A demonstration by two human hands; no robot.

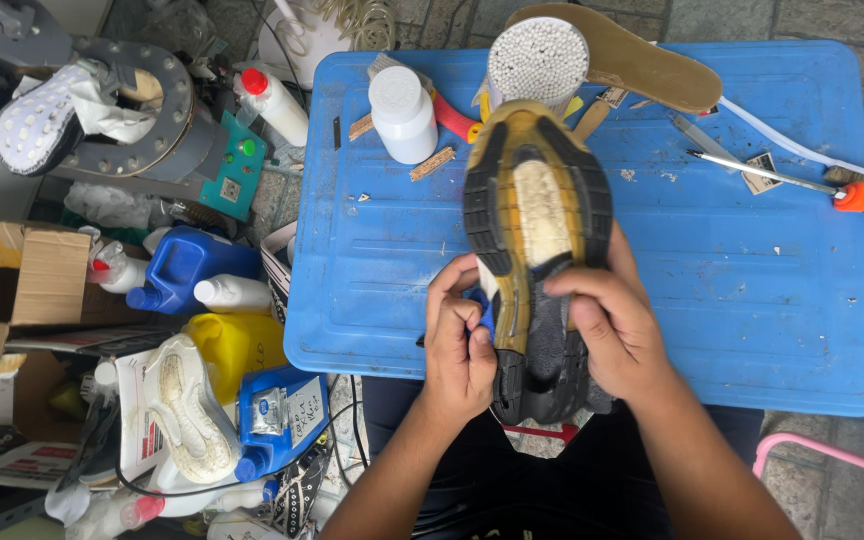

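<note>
Shoe [537, 215] sole-up in both hands [542, 335], over blue table [752, 260] edge

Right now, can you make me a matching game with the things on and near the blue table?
Things:
1. shoe sole
2. white bottle
3. blue jug
4. insole

Places:
A. on the ground, left of the blue table
B. at the table's far edge, lying flat
C. held in both hands
D. standing on the table's far left part

Pairs: 1-C, 2-D, 3-A, 4-B

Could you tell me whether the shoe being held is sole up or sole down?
Sole up: the shoe shows its black and yellowed tread to the camera.
</note>
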